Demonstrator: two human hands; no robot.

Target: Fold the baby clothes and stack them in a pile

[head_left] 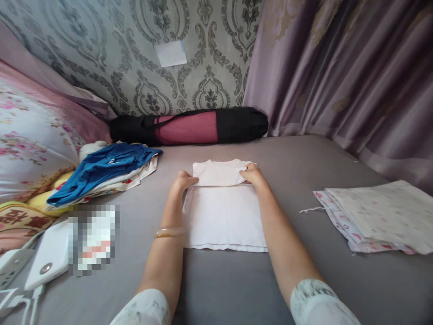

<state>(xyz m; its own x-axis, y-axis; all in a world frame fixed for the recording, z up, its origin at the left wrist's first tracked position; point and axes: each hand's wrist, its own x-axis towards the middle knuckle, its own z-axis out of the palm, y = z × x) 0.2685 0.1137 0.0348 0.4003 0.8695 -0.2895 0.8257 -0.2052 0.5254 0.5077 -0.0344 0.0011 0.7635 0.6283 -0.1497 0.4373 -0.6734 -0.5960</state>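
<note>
A white shirt [225, 219] lies on the grey bed sheet in front of me, its top part folded down over the rest. My left hand [183, 180] pinches the left end of the folded flap, thumb pointing inward. At the flap's right end, my right hand [251, 174] has its fingers closed on the fabric. The shirt's lower hem lies flat between my forearms. A bangle circles my left wrist.
On the left lie a blue garment [111, 164] on other clothes, a white power bank [50, 255] and a power strip [15, 264]. Folded patterned cloths [382, 216] lie at right. A black and red long bag [189, 127] rests along the wall.
</note>
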